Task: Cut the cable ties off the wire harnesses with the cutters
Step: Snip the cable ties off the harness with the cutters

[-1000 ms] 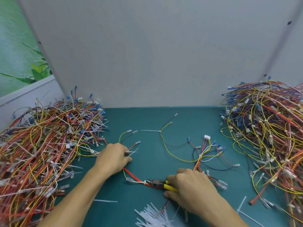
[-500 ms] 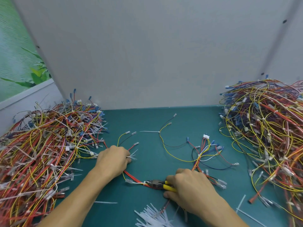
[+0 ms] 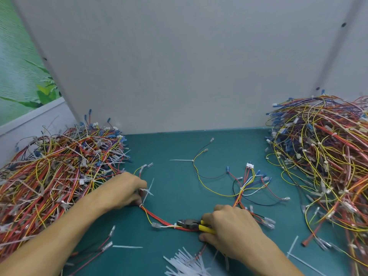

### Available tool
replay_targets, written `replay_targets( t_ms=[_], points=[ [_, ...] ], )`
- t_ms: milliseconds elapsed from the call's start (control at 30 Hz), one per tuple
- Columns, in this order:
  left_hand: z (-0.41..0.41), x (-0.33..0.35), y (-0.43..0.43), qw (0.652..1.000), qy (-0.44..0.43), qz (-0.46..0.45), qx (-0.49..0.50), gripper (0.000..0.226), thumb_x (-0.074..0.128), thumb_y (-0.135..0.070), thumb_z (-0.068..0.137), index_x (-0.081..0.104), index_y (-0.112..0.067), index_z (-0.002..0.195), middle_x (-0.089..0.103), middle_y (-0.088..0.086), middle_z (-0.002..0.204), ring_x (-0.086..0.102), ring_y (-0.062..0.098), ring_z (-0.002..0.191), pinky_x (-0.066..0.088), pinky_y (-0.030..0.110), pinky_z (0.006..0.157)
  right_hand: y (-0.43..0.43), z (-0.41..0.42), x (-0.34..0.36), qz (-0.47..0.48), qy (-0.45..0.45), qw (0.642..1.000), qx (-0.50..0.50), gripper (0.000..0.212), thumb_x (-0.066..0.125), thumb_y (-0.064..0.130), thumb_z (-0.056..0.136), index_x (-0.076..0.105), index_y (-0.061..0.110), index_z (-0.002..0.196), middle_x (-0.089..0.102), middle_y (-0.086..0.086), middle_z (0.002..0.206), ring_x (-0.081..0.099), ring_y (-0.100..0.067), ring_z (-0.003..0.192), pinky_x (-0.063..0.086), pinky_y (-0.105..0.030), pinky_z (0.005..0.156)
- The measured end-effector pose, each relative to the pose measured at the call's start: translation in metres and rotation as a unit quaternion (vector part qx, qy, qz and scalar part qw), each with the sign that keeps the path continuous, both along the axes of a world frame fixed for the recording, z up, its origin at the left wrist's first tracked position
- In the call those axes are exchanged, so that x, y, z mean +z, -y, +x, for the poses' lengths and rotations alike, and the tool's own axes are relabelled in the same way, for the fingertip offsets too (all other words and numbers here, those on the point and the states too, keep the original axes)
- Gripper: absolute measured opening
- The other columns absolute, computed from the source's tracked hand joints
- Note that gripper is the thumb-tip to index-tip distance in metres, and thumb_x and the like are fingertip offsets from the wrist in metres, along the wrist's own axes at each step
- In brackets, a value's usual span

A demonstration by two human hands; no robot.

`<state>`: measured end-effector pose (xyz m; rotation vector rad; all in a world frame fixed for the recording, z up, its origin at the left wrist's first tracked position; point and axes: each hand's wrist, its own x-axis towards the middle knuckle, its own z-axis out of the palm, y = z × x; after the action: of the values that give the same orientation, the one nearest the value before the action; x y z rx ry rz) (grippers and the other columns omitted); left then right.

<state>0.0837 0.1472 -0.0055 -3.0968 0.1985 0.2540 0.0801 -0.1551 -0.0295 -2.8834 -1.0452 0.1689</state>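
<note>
Cutters [image 3: 188, 224] sit where they were half a second ago, low on the green mat [image 3: 179, 148]. The right hand [image 3: 233, 234] is wrapped tight round the yellow handles. The nose lies on the red harness [image 3: 159, 219], right at a white tie [image 3: 175, 227]. I cannot tell whether the jaws are parted.

The left hand [image 3: 123, 190] has drawn a little left. Its fingers are curled and pinch the harness at its other end, where white tie tails [image 3: 149, 189] stick up beside the fingertips; earlier the tails fanned out flatter. The wires run nearly straight between the two hands, much as before.

The left forearm now lies lower and further out. Two clear terminals [image 3: 112, 231] on thin red leads show beside it, where the arm covered the mat earlier.

The rest of the harness loops away behind the right hand. The left pile [image 3: 49, 176] and right pile [image 3: 322, 166] are unchanged, as are the cut ties [image 3: 185, 263] at the near edge.
</note>
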Motion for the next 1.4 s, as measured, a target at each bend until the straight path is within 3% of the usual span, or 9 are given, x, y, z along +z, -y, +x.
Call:
replay_targets(
  t_ms=[133,300,367,433,467,567,967,1167,1400],
  points=[
    [-0.014,-0.026,0.004,0.969,0.133,-0.206,0.008,0.011,0.082,-0.020,0.073,0.072,-0.015,0.076,0.070,-0.007,0.074,0.064,0.007,0.072,0.049,0.025,0.070,0.005,0.003,0.005,0.000,-0.025,1.000,0.010,0.044,0.052,0.067,0.080,0.059,0.026,0.098,0.046,0.000,0.088,0.057,-0.029,0.096,0.031,-0.033,0.064],
    [-0.025,-0.048,0.011,0.932,0.204,-0.295,0.055,0.015,0.085,-0.011,0.068,0.074,-0.021,0.067,0.067,-0.010,0.064,0.060,0.002,0.065,0.045,0.016,0.062,0.002,0.002,0.009,0.040,-0.047,0.998,-0.024,0.048,0.049,0.075,0.076,0.049,0.028,0.083,0.043,0.004,0.080,0.056,-0.026,0.095,0.031,-0.034,0.063],
    [-0.029,-0.049,0.009,0.930,0.210,-0.299,0.044,0.013,0.084,-0.011,0.069,0.076,-0.022,0.068,0.068,-0.010,0.064,0.060,0.001,0.062,0.045,0.016,0.060,-0.007,0.000,0.009,0.072,-0.045,0.996,-0.040,0.047,0.049,0.075,0.077,0.051,0.028,0.086,0.045,0.006,0.082,0.056,-0.026,0.096,0.032,-0.033,0.064],
    [-0.032,-0.050,0.009,0.935,0.207,-0.288,0.028,0.002,0.077,-0.023,0.073,0.077,-0.022,0.071,0.068,-0.008,0.064,0.061,0.004,0.060,0.049,0.025,0.060,-0.018,-0.001,0.009,0.090,-0.043,0.994,-0.050,0.051,0.049,0.074,0.078,0.058,0.028,0.098,0.053,0.004,0.091,0.057,-0.026,0.098,0.033,-0.033,0.066],
    [-0.033,-0.049,0.009,0.937,0.199,-0.284,0.035,0.010,0.072,-0.030,0.074,0.078,-0.022,0.071,0.067,-0.006,0.065,0.062,0.008,0.061,0.050,0.030,0.061,-0.024,0.000,0.009,0.093,-0.045,0.993,-0.054,0.052,0.049,0.074,0.078,0.060,0.028,0.100,0.055,0.002,0.095,0.057,-0.027,0.099,0.034,-0.033,0.067],
    [-0.033,-0.048,0.009,0.936,0.192,-0.291,0.048,0.020,0.066,-0.036,0.075,0.078,-0.021,0.071,0.066,-0.002,0.064,0.062,0.015,0.063,0.049,0.036,0.061,-0.041,0.003,0.009,0.095,-0.064,0.991,-0.068,0.046,0.050,0.070,0.080,0.056,0.025,0.085,0.057,-0.003,0.097,0.057,-0.030,0.097,0.034,-0.033,0.067],
    [-0.032,-0.050,0.008,0.932,0.203,-0.298,0.043,0.003,0.081,-0.023,0.076,0.078,-0.024,0.074,0.067,-0.006,0.066,0.062,0.010,0.061,0.049,0.034,0.060,-0.070,0.002,-0.001,0.087,-0.083,0.989,-0.089,0.044,0.050,0.068,0.082,0.049,0.024,0.078,0.060,-0.007,0.102,0.058,-0.029,0.096,0.033,-0.032,0.067],
    [-0.032,-0.050,0.008,0.931,0.193,-0.304,0.058,0.020,0.067,-0.040,0.074,0.079,-0.024,0.074,0.067,0.000,0.067,0.063,0.016,0.065,0.049,0.036,0.063,-0.072,0.001,0.001,0.079,-0.076,0.990,-0.087,0.043,0.051,0.066,0.083,0.052,0.023,0.080,0.061,-0.007,0.102,0.059,-0.029,0.096,0.034,-0.032,0.067],
    [-0.031,-0.052,0.007,0.931,0.199,-0.300,0.053,0.013,0.073,-0.036,0.075,0.078,-0.024,0.072,0.067,-0.004,0.066,0.063,0.013,0.063,0.049,0.036,0.062,-0.073,-0.002,0.005,0.059,-0.058,0.992,-0.093,0.044,0.050,0.065,0.084,0.051,0.022,0.080,0.064,-0.009,0.099,0.061,-0.029,0.094,0.032,-0.032,0.064]
  ],
)
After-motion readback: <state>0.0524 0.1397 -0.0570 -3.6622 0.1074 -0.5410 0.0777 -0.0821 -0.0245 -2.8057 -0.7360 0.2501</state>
